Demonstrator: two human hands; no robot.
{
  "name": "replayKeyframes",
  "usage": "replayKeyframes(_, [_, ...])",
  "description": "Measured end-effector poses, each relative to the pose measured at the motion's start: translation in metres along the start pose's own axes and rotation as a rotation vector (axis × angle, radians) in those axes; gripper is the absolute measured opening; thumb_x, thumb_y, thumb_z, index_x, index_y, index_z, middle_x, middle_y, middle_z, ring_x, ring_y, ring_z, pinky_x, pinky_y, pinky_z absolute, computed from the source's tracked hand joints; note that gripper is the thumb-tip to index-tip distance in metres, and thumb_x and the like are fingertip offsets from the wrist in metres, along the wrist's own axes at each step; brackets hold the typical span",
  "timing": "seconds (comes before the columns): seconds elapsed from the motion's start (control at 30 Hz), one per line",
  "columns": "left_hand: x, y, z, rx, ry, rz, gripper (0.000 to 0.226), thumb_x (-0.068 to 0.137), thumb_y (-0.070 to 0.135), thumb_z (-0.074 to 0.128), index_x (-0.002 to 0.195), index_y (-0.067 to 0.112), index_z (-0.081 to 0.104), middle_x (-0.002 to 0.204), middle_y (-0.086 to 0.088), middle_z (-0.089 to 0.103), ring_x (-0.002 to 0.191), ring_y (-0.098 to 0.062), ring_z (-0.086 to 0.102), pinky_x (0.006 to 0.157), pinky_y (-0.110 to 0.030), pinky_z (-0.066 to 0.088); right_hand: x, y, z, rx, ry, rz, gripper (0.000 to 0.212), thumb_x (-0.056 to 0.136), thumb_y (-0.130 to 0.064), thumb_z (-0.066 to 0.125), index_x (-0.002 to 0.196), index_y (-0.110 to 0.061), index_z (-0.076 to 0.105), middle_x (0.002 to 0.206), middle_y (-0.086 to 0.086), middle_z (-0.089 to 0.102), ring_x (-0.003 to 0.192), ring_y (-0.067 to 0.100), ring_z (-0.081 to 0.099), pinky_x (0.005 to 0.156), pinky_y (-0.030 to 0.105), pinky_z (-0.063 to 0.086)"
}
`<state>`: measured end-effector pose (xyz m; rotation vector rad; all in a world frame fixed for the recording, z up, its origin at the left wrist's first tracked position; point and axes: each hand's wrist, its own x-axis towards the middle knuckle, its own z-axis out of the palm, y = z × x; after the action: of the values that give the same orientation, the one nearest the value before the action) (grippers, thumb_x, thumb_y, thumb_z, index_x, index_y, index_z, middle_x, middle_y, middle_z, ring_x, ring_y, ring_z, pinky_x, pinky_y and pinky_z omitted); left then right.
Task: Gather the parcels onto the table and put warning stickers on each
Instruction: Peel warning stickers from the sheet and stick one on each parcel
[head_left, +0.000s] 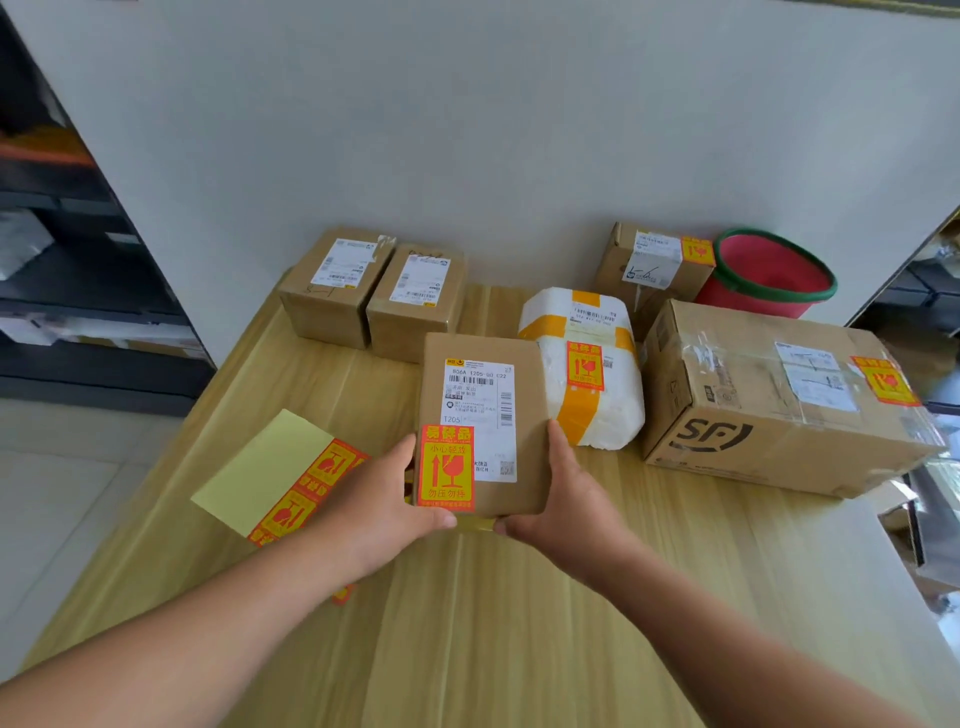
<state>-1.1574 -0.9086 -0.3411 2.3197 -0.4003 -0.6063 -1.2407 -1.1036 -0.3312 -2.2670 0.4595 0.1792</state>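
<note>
While the left hand (395, 493) and right hand (563, 493) both curl round the near end of a small brown parcel (483, 410) with a warning sticker (447, 467) already on it, about mid table (519, 623), the sticker sheet (270, 467) lies just left and a white wrapped parcel (592, 410), stickered too, sits just right.

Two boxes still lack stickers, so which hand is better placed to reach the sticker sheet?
Left. The left hand lies beside the sticker sheet; the right hand grips the far side of the box.
</note>
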Motion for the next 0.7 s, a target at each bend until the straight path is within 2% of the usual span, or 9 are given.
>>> replayKeyframes(0.07, [0.016, 0.015, -0.018, 0.011, 0.021, 0.03, 0.062, 0.066, 0.041, 0.08, 0.12, 0.042, 0.05, 0.1, 0.02, 0.067, 0.098, -0.004, 0.061, 0.087, -0.033, 0.051, 0.017, -0.013, -0.012, -0.008, 0.032, -0.017, 0.12, 0.071, -0.029, 0.082, 0.152, -0.027, -0.007, 0.146, -0.006, 0.04, 0.127, 0.014, 0.044, 0.093, 0.023, 0.042])
replayKeyframes(0.2, [0.054, 0.039, -0.048, 0.003, 0.055, 0.098, 0.064, 0.065, 0.038, 0.081, 0.121, 0.045, 0.049, 0.102, 0.022, 0.067, 0.098, -0.005, 0.061, 0.089, -0.035, 0.05, 0.054, -0.035, -0.034, -0.023, 0.11, -0.028, 0.118, 0.073, -0.03, 0.081, 0.152, -0.027, -0.006, 0.141, -0.003, 0.046, 0.123, 0.018, 0.049, 0.088, 0.027, 0.043])
replayKeyframes(0.4, [0.111, 0.058, -0.072, 0.012, 0.014, 0.133, 0.062, 0.068, 0.034, 0.081, 0.119, 0.045, 0.049, 0.106, 0.02, 0.066, 0.101, -0.008, 0.061, 0.093, -0.038, 0.049, 0.103, -0.049, -0.05, -0.017, 0.168, 0.005, 0.118, 0.072, -0.032, 0.081, 0.152, -0.027, -0.006, 0.147, -0.004, 0.038, 0.128, 0.02, 0.044, 0.095, 0.035, 0.044])
replayKeyframes(0.7, [0.148, 0.043, -0.071, 0.027, -0.053, 0.086, 0.062, 0.071, 0.032, 0.081, 0.123, 0.042, 0.049, 0.11, 0.018, 0.065, 0.103, -0.009, 0.06, 0.095, -0.039, 0.047, 0.138, -0.041, -0.031, 0.008, 0.125, 0.091, 0.117, 0.072, -0.029, 0.082, 0.152, -0.027, -0.003, 0.146, -0.004, 0.039, 0.127, 0.018, 0.045, 0.09, 0.03, 0.044])
